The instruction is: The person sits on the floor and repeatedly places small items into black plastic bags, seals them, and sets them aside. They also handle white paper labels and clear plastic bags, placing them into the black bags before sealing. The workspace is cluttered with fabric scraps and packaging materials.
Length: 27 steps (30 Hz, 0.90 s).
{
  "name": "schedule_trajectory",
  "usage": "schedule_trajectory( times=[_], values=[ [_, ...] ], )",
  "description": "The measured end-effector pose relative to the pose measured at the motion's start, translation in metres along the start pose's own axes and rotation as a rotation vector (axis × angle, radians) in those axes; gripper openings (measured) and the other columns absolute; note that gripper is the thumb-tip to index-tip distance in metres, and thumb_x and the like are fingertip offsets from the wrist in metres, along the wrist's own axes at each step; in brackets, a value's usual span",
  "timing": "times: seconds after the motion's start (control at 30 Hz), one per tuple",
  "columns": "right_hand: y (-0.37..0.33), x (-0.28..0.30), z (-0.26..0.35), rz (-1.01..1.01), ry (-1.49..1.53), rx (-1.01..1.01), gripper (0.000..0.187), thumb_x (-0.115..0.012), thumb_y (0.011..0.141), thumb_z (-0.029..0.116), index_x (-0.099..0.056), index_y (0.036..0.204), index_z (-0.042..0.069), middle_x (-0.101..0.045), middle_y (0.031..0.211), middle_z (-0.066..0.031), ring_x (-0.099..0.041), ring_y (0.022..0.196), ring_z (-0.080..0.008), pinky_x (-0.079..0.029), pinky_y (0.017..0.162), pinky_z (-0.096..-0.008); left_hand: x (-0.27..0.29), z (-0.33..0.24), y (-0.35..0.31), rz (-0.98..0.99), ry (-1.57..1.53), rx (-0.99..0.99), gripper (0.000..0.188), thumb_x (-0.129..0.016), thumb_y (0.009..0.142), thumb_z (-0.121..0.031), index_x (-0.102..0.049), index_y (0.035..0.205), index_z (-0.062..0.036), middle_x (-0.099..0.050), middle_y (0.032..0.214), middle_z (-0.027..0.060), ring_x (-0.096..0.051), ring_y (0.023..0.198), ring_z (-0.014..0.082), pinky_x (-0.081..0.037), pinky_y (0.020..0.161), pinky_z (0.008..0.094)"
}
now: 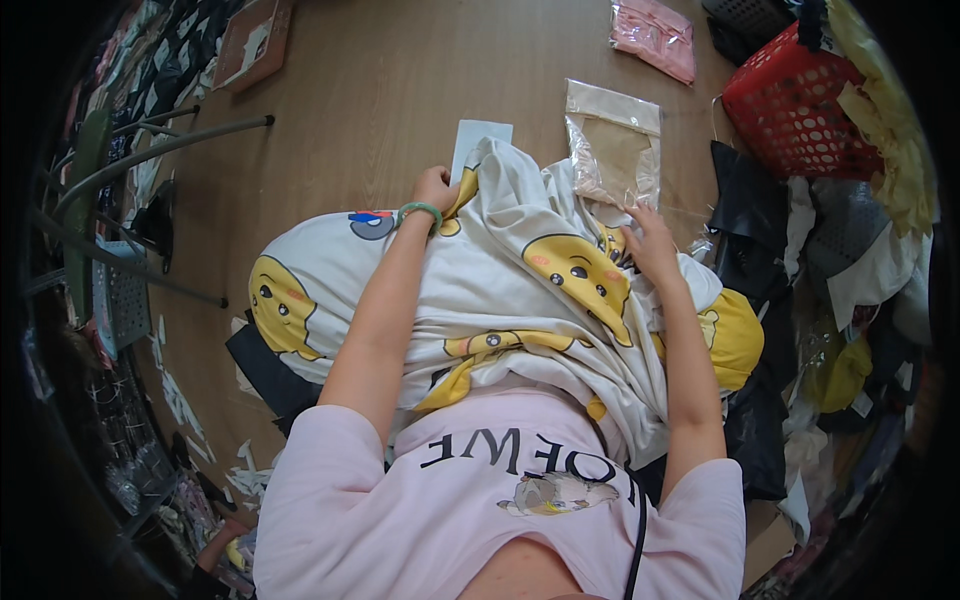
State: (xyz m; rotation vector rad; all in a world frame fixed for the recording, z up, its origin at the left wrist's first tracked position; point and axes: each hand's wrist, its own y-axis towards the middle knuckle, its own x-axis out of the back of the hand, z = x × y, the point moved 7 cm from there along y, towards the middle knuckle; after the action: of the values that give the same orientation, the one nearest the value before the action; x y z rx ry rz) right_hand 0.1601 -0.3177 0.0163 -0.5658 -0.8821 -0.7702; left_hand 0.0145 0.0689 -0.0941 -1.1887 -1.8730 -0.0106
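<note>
White cloth printed with yellow cartoon figures (470,285) is spread in folds over my lap. My left hand (437,190), with a green bangle at the wrist, has its fingers curled beside a fold and the lower left corner of a light blue sheet (485,132). What they grip, if anything, is hidden. My right hand (652,245) has its fingers stretched apart over the cloth. Their tips are close to the lower edge of a clear plastic bag (643,112) holding beige and pale pink fabric, which lies flat on the floor.
A pink packet (652,38) lies farther off on the wooden floor (400,70). At right stands a red perforated basket (800,100) among piled garments and bags. Metal legs (165,150) jut in from the left, and an orange tray (250,45) sits at far left.
</note>
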Motion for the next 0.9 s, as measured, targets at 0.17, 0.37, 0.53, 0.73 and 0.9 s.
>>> schedule_trajectory(
  times=[0.17,0.37,0.53,0.73,0.9],
  values=[
    [-0.028,0.041,-0.027,0.143,0.033,-0.148,0.038,-0.067,0.087,0.016,-0.063,0.122,0.006,-0.06,0.127,-0.0214,-0.054,0.122,-0.0376,-0.037,0.109,-0.0461,0.04,-0.025,-0.018,-0.395,-0.036,0.006,0.041,-0.069,0.084,-0.03,-0.058,0.11,-0.0008,-0.066,0.101,0.017,-0.061,0.095,0.0361,-0.048,0.086,0.0429],
    [0.003,0.032,-0.056,-0.082,-0.186,-0.099,0.064,-0.061,0.082,0.004,-0.044,0.143,0.016,-0.046,0.146,-0.0128,-0.043,0.134,-0.0334,-0.031,0.114,-0.0451,0.022,-0.15,-0.049,-0.288,-0.013,-0.675,0.038,-0.063,0.086,-0.016,-0.055,0.121,-0.0041,-0.058,0.123,0.0152,-0.052,0.118,0.0323,-0.04,0.103,0.0426],
    [0.036,-0.006,-0.072,0.019,-0.392,-0.068,0.083,-0.051,0.077,-0.008,-0.036,0.148,0.032,-0.033,0.156,-0.0068,-0.034,0.141,-0.0276,-0.024,0.119,-0.0384,-0.047,-0.22,-0.038,-0.08,0.357,-0.925,0.064,-0.061,0.08,0.003,-0.049,0.139,-0.0176,-0.043,0.149,0.0129,-0.037,0.14,0.0306,-0.028,0.118,0.044],
    [0.041,0.017,-0.077,0.045,0.021,0.059,0.052,-0.055,0.086,0.001,-0.058,0.134,0.022,-0.052,0.142,-0.0076,-0.05,0.129,-0.0259,-0.037,0.109,-0.0358,-0.107,-0.198,0.015,0.286,0.383,-0.948,0.072,-0.052,0.081,0.012,-0.051,0.141,-0.0272,-0.037,0.154,0.0122,-0.034,0.142,0.0312,-0.028,0.119,0.0415],
    [0.049,0.023,-0.076,0.309,0.799,-0.269,0.04,-0.059,0.096,0.016,-0.056,0.135,0.012,-0.063,0.124,-0.0045,-0.055,0.116,-0.0162,-0.042,0.1,-0.028,-0.084,-0.187,0.041,0.417,-0.024,-0.733,0.041,-0.055,0.086,0.001,-0.067,0.122,-0.0154,-0.066,0.122,0.0162,-0.062,0.11,0.0361,-0.047,0.095,0.0344]
  ],
)
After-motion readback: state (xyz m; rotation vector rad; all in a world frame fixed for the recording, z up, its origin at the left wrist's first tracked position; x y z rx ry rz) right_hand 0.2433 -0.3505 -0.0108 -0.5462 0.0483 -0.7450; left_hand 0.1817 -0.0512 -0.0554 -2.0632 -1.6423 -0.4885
